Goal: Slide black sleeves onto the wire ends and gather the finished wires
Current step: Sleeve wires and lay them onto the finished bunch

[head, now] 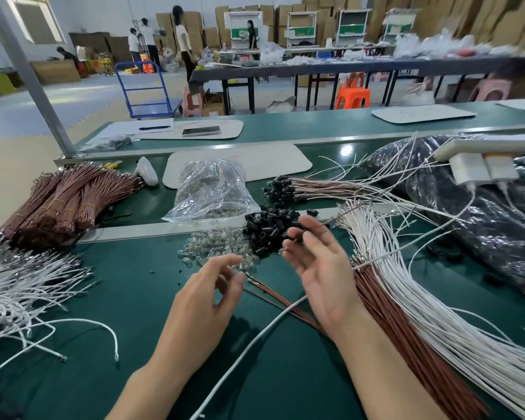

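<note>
A pile of black sleeves (265, 227) lies mid-table. Behind it rests a row of wires with black sleeves on their ends (281, 187). My right hand (319, 268) hovers palm-up beside the pile, fingers spread and nearly straight, blurred. A thin wire end shows past its index fingertip. My left hand (212, 294) floats lower left, its fingers loosely curled, thumb near the index tip, nothing plainly in it. A few brown wires (273, 294) and one white wire (249, 344) lie on the green mat between and under the hands.
Fanned white and brown wires (431, 322) fill the right. Clear bulbs (215, 244) and a plastic bag (212, 189) sit behind my left hand. Banded brown bundles (58, 201) and loose white wires (22, 286) lie left. A black bag (482, 213) and power strip (479, 165) are far right.
</note>
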Available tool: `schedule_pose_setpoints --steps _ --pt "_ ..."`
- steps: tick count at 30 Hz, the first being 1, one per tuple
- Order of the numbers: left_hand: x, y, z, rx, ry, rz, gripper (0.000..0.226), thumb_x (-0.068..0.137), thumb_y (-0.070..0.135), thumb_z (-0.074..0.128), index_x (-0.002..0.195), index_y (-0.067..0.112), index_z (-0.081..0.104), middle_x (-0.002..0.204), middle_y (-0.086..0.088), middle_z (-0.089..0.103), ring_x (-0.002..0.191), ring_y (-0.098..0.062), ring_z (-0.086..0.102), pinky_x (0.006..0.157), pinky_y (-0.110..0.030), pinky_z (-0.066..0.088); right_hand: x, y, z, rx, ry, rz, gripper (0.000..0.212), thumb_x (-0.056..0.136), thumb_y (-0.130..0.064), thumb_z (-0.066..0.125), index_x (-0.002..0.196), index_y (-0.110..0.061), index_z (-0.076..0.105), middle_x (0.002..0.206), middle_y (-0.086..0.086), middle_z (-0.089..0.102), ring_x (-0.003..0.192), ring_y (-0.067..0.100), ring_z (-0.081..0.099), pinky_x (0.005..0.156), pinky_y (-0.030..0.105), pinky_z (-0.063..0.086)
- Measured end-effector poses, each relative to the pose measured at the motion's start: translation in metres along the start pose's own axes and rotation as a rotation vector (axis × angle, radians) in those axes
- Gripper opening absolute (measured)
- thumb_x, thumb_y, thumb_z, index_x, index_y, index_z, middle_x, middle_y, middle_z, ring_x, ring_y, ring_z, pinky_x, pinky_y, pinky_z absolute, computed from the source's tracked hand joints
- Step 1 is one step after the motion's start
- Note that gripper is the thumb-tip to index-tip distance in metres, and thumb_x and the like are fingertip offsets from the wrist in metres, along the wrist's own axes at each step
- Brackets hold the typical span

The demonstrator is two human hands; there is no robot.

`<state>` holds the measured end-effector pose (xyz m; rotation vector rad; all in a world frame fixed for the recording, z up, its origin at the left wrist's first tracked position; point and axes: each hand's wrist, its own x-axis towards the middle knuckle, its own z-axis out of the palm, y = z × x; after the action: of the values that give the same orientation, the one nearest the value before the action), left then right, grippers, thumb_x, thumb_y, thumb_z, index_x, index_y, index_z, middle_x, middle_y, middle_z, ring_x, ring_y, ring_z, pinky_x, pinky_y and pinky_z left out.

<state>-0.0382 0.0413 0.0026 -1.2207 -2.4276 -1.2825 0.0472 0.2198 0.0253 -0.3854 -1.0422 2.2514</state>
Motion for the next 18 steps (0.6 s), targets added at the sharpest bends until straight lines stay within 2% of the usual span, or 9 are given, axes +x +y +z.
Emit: schedule_pose_setpoints --steps 3,5,8,11,13,15,17,18 --pt "0.017 0.02 0.013 -0.075 -0.06 -0.008 0.014 0.099 0.049 0.047 0.108 0.048 0.057 0.099 0.024 0.063 0.093 -0.004 0.063 0.077 -0.018 0.049 0.006 -0.018 -0.016 -0.139 0.212 -0.256 0.028 0.103 -0.006 0.045 0.114 -0.02 0.067 0.093 -0.002 0.072 0.083 0.011 0.066 0.074 0.023 0.055" --pt "0.037 0.04 0.029 -0.092 -0.141 0.011 0.016 0.102 0.04 0.05 0.108 0.035 0.064 0.092 0.021 0.066 0.088 -0.002 0.063 0.077 -0.023 0.051 0.009 -0.029 -0.026 -0.129 0.364 -0.378 0.029 0.103 -0.006 0.045 0.111 -0.023 0.067 0.09 -0.006 0.071 0.079 0.008 0.065 0.071 0.021 0.054" --pt "0.074 0.071 0.06 -0.05 -0.324 0.017 0.022 0.104 0.037 0.049 0.106 0.025 0.067 0.085 0.016 0.067 0.072 0.001 0.059 0.066 -0.023 0.049 0.01 -0.039 -0.038 -0.04 0.584 -0.457 0.029 0.102 -0.009 0.045 0.109 -0.026 0.068 0.088 -0.005 0.069 0.073 0.007 0.062 0.066 0.02 0.051" --pt "0.105 0.092 0.096 0.002 -0.503 -0.026 0.035 0.104 0.034 0.046 0.098 0.008 0.067 0.079 -0.003 0.069 0.062 -0.02 0.057 0.062 -0.032 0.05 0.01 -0.044 -0.046 -0.003 0.756 -0.491 0.029 0.101 -0.01 0.044 0.106 -0.029 0.066 0.089 -0.006 0.066 0.07 0.002 0.06 0.062 0.018 0.049" --pt "0.119 0.103 0.117 0.016 -0.583 -0.083 0.044 0.104 0.033 0.046 0.08 -0.001 0.059 0.067 -0.008 0.059 0.055 -0.024 0.047 0.056 -0.032 0.043 0.011 -0.046 -0.048 0.015 0.806 -0.506 0.031 0.1 -0.01 0.043 0.107 -0.03 0.066 0.089 -0.005 0.065 0.069 0.002 0.058 0.06 0.017 0.048" --pt "0.129 0.113 0.133 0.022 -0.626 -0.162 0.048 0.104 0.036 0.047 0.066 0.008 0.046 0.057 -0.004 0.045 0.049 -0.021 0.038 0.051 -0.028 0.033 0.012 -0.047 -0.048 0.01 0.813 -0.511 0.031 0.1 -0.01 0.043 0.108 -0.03 0.065 0.089 -0.006 0.064 0.066 0.001 0.058 0.06 0.018 0.048" --pt "0.137 0.118 0.144 0.025 -0.613 -0.239 0.05 0.102 0.041 0.05 0.063 0.012 0.041 0.056 -0.002 0.041 0.048 -0.019 0.038 0.049 -0.028 0.03 0.013 -0.046 -0.047 0.001 0.795 -0.503 0.031 0.1 -0.009 0.042 0.109 -0.029 0.065 0.089 -0.005 0.064 0.066 0.001 0.058 0.06 0.019 0.048" --pt "0.14 0.12 0.148 0.03 -0.606 -0.271 0.048 0.101 0.041 0.052 0.064 0.01 0.046 0.058 -0.005 0.045 0.051 -0.022 0.044 0.049 -0.029 0.034 0.013 -0.046 -0.046 -0.006 0.787 -0.493 0.031 0.1 -0.009 0.042 0.11 -0.029 0.065 0.09 -0.004 0.064 0.066 0.001 0.058 0.06 0.019 0.048"
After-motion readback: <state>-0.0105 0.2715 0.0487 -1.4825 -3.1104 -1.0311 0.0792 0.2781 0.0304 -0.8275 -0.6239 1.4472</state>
